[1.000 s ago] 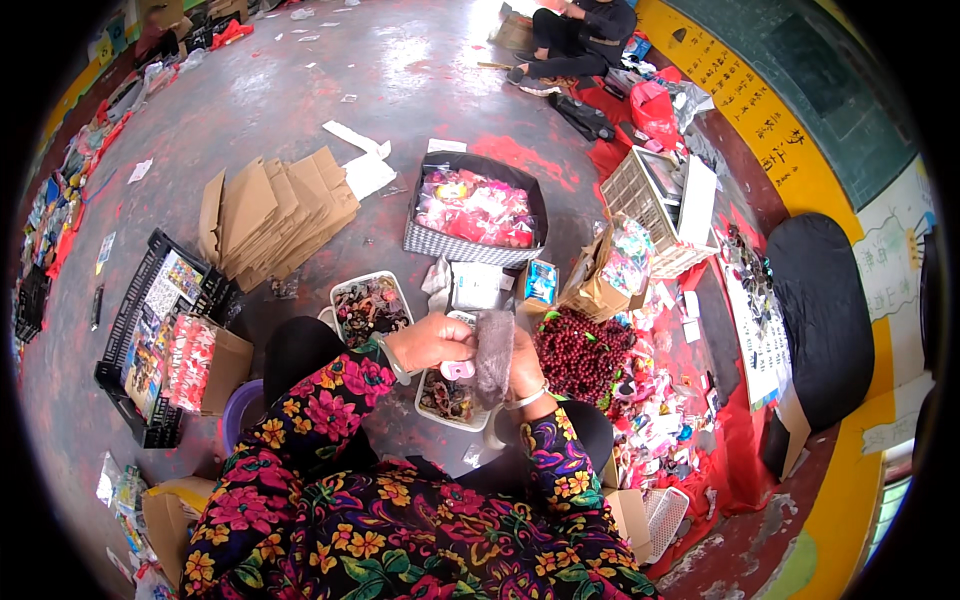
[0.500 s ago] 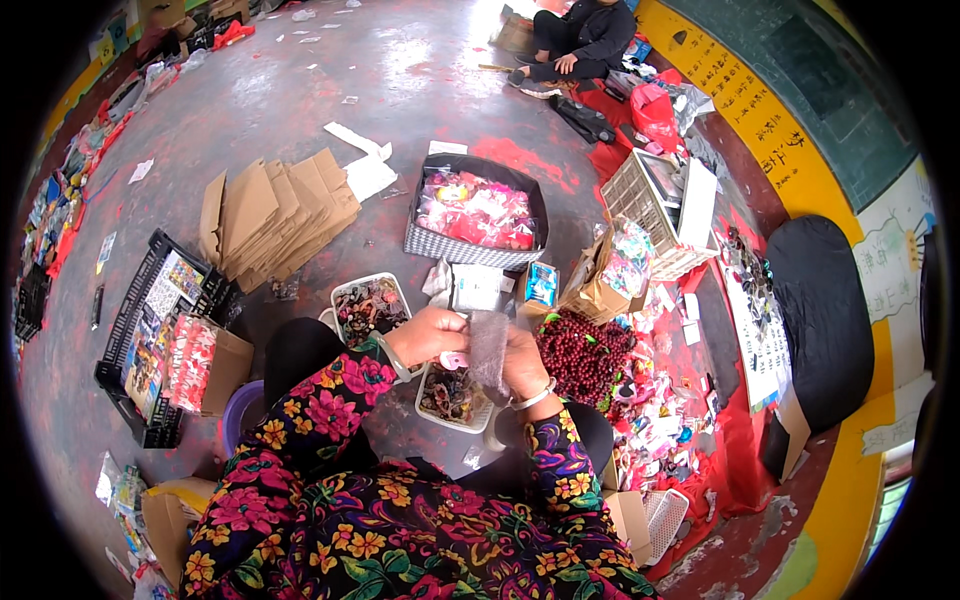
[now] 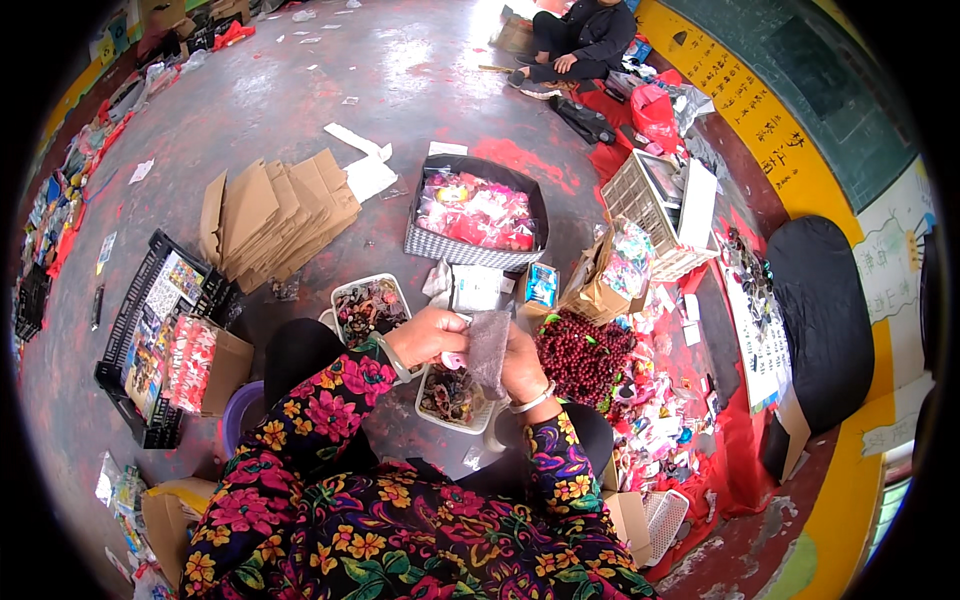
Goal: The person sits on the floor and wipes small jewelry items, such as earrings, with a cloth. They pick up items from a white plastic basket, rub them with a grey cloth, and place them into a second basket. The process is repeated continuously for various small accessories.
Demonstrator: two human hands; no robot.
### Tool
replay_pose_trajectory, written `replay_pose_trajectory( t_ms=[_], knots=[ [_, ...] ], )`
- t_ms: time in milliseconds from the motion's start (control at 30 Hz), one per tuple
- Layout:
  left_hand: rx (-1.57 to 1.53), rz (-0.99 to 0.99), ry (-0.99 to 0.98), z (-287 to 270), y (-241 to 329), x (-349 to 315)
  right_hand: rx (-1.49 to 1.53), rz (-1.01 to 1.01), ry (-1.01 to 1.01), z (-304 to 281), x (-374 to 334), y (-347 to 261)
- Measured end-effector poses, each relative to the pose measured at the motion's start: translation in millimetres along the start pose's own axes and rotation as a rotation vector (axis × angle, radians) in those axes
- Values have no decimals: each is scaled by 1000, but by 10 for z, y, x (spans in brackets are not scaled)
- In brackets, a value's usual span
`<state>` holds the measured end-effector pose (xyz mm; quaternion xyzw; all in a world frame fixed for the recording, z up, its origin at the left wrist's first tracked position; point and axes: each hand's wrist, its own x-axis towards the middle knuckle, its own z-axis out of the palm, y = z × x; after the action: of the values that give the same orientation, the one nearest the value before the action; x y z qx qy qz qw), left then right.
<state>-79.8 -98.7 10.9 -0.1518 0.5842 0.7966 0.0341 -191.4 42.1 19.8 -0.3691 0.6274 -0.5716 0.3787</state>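
Note:
My right hand (image 3: 524,372) is closed around a flat, mauve-grey fuzzy fabric piece (image 3: 489,345), which stands up in front of its fingers and hides some of them. At the fabric's left edge, the closed fingers of my left hand (image 3: 425,337) hold a small pink piece (image 3: 455,360), partly covered. Below both hands is a white basket (image 3: 470,428) with dark, tangled small items. A second white basket (image 3: 338,288) of similar items lies beyond my left hand. Dark red beads (image 3: 585,358) are heaped right of my right hand.
Ahead is a woven bin (image 3: 465,247) of pink packets, with flattened cardboard (image 3: 280,215) to its left. A black crate (image 3: 158,425) and purple basin (image 3: 236,415) stand left. Right are an open carton (image 3: 590,298) and cream basket (image 3: 690,262). Another person (image 3: 590,45) sits far off.
The mauve-grey fabric piece has turned slightly and shows a broader face. Both hands stay nearly in place.

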Motion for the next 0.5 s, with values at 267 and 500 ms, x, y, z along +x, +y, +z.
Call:
replay_pose_trajectory(
  t_ms=[267,500],
  knots=[
    [-40,-22,-31,39,115,-66,330,65,25,58,-11,21],
    [23,-52,-42,82,88,-65,346,81,127,85,-30,44]
  ],
)
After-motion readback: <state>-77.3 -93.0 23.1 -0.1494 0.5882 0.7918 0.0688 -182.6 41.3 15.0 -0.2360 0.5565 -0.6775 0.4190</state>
